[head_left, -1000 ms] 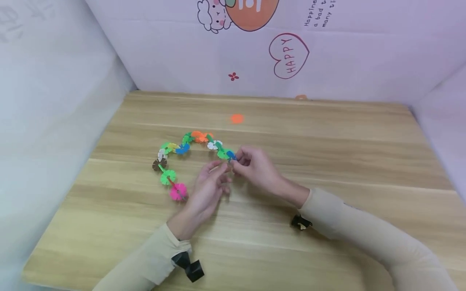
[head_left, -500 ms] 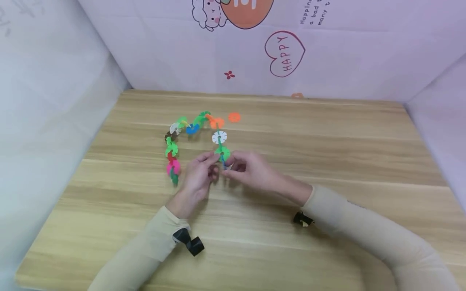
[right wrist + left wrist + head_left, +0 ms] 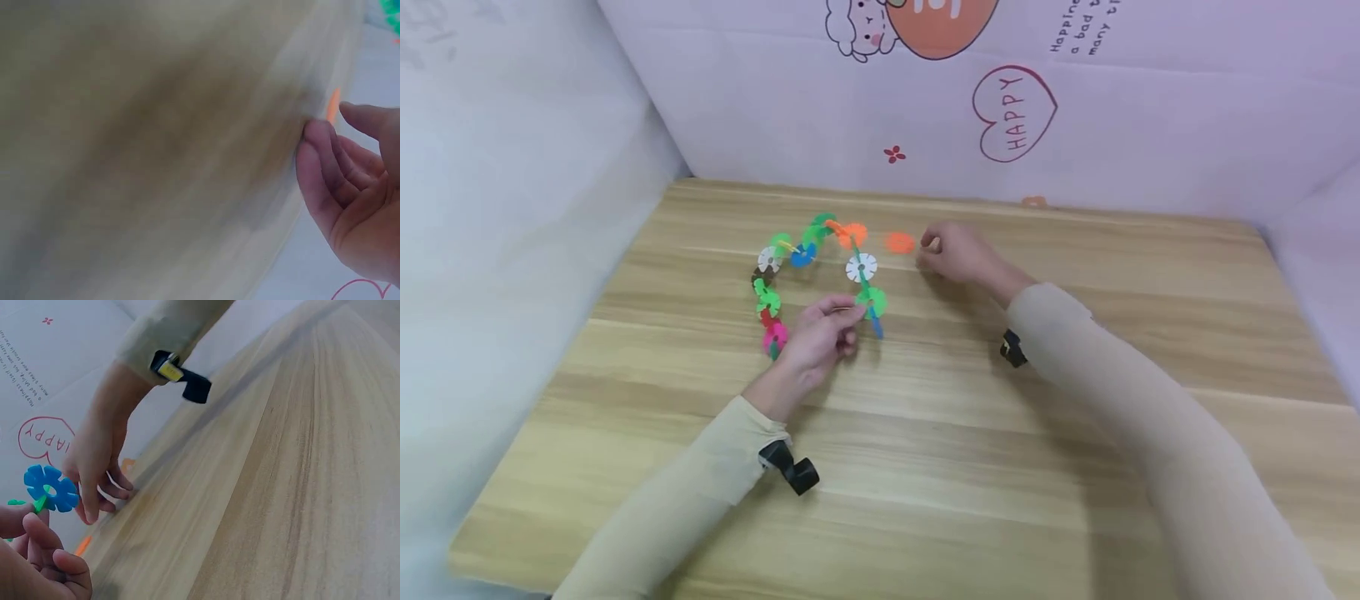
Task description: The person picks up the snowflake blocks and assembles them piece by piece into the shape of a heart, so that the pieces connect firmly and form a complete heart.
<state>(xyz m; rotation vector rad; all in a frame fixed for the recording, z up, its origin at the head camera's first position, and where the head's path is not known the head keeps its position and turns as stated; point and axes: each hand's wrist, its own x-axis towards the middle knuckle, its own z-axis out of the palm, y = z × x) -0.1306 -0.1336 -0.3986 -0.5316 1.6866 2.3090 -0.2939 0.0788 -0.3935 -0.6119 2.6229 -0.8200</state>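
A chain of notched plastic snowflake discs, in several colours, curves across the table in the head view. My left hand pinches it at the light green disc near its right end. Beyond those fingertips a blue disc sticks out, facing the left wrist camera. A pink disc is near the other end, beside my left wrist. My right hand is just right of a loose orange disc, apart from it, thumb and fingers parted with nothing between them.
The wooden table ends at the back against a white printed sheet. Another white sheet hangs along the left side. Each sleeve carries a small black camera mount.
My right hand has let go of the blue disc and moved up and right to beside the orange disc. My left hand keeps the chain, which has shifted towards the back.
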